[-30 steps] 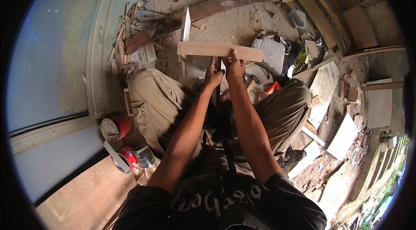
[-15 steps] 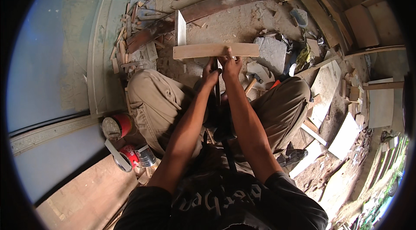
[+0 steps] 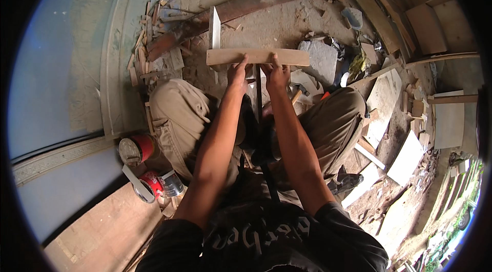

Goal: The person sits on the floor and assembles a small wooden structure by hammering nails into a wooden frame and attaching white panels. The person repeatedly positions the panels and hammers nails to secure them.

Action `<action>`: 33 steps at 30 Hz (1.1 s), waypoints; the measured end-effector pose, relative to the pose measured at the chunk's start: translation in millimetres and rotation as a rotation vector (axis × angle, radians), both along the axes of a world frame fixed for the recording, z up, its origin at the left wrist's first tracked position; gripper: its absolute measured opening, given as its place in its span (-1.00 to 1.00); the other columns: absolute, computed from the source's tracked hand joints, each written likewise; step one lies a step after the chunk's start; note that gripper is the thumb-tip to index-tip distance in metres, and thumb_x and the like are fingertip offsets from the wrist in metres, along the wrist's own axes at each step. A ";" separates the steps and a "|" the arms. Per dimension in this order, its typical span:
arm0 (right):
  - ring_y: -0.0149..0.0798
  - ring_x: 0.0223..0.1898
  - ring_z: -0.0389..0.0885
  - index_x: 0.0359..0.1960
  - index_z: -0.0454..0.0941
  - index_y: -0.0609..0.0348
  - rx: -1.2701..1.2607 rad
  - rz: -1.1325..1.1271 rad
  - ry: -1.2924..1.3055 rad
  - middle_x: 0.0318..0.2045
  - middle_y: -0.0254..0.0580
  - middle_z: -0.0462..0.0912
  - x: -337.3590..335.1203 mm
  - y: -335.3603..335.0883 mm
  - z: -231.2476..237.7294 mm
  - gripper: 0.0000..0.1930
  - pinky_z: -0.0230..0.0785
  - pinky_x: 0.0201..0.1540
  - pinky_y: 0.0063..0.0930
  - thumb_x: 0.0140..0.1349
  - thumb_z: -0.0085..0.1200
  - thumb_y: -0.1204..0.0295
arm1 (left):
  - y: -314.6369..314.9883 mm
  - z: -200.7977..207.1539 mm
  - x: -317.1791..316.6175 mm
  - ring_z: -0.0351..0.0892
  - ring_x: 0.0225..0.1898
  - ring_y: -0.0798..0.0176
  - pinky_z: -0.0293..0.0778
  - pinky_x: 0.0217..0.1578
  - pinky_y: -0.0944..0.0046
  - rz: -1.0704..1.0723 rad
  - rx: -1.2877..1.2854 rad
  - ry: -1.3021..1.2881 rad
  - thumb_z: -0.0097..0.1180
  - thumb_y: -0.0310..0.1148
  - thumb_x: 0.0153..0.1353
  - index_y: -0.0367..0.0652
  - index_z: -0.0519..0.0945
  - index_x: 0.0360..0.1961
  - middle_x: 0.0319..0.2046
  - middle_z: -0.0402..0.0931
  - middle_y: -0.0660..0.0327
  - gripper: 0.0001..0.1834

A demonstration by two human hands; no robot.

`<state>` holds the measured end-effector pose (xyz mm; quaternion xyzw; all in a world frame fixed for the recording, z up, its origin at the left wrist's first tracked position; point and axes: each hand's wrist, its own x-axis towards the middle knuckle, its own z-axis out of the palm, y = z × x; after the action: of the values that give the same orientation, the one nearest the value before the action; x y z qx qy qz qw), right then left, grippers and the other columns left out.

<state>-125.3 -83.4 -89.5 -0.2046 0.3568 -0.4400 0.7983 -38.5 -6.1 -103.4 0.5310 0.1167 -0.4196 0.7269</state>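
Observation:
A flat strip of pale wood (image 3: 220, 57) lies crosswise before me, held from its near side. My left hand (image 3: 237, 73) is closed on it near the middle, thumb on its face. To the right, my right hand (image 3: 277, 73) grips it the same way, its fingers partly hidden under the strip. A whitish narrow board (image 3: 214, 31) runs away from the strip near its left end; whether the two are joined I cannot tell. A dark narrow bar (image 3: 258, 90) shows between my forearms. Beside my right forearm is a wooden handle (image 3: 296, 97), partly hidden.
Red-and-grey cans (image 3: 137, 150) stand by my left knee, one with a flat scraper-like piece (image 3: 134, 179) across it. A long reddish-brown beam (image 3: 230, 13) lies beyond the strip. Wood scraps (image 3: 148, 41) and white panels (image 3: 407, 159) litter both sides.
My left hand has moved left and up from beside the right hand and now grips the strip, thumb on top. The strip has shifted slightly right and away.

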 end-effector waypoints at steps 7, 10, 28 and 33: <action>0.00 -0.13 0.62 0.07 0.32 0.16 0.025 0.019 0.064 -0.09 -0.06 0.54 -6.8 -10.6 -6.8 -0.61 0.61 -0.10 -0.12 0.26 0.15 0.40 | -8.0 -8.8 -12.1 0.35 0.18 0.02 0.31 -0.09 -0.46 -0.032 -0.046 -0.064 0.25 -0.10 0.17 0.01 0.31 0.19 0.13 0.35 0.17 -0.38; -0.04 -0.13 0.62 0.09 0.32 0.19 -0.034 0.013 0.082 -0.06 -0.05 0.54 -6.2 -1.7 -4.9 -0.59 0.58 -0.04 -0.18 0.27 0.14 0.37 | -7.3 -16.8 -12.2 0.34 0.18 0.05 0.33 -0.10 -0.43 0.010 -0.046 -0.084 0.24 -0.12 0.19 0.01 0.32 0.19 0.12 0.35 0.19 -0.41; 0.02 0.12 0.50 0.22 0.23 0.48 -0.959 0.485 0.680 0.04 0.33 0.49 -21.6 30.3 -25.3 -0.44 0.34 0.13 -0.29 0.16 0.03 0.56 | -7.8 0.9 -16.4 0.39 0.03 0.25 0.27 0.09 0.12 0.168 0.171 -0.075 0.35 -0.08 0.08 -0.25 0.55 -0.10 -0.08 0.53 0.22 -0.49; 0.13 -0.03 0.60 0.20 0.25 0.49 -0.913 0.463 0.782 -0.10 0.39 0.55 -18.5 39.9 -12.9 -0.45 0.45 -0.04 -0.22 0.12 -0.04 0.56 | -11.2 6.6 -26.5 0.40 0.02 0.27 0.27 0.09 0.15 0.226 0.149 -0.166 0.36 -0.06 0.06 -0.25 0.57 -0.09 -0.07 0.53 0.22 -0.47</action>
<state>-143.8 -43.5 -102.4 -0.7408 0.3450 -0.2570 0.5159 -65.0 -17.3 -96.8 0.5998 0.1461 -0.2799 0.7352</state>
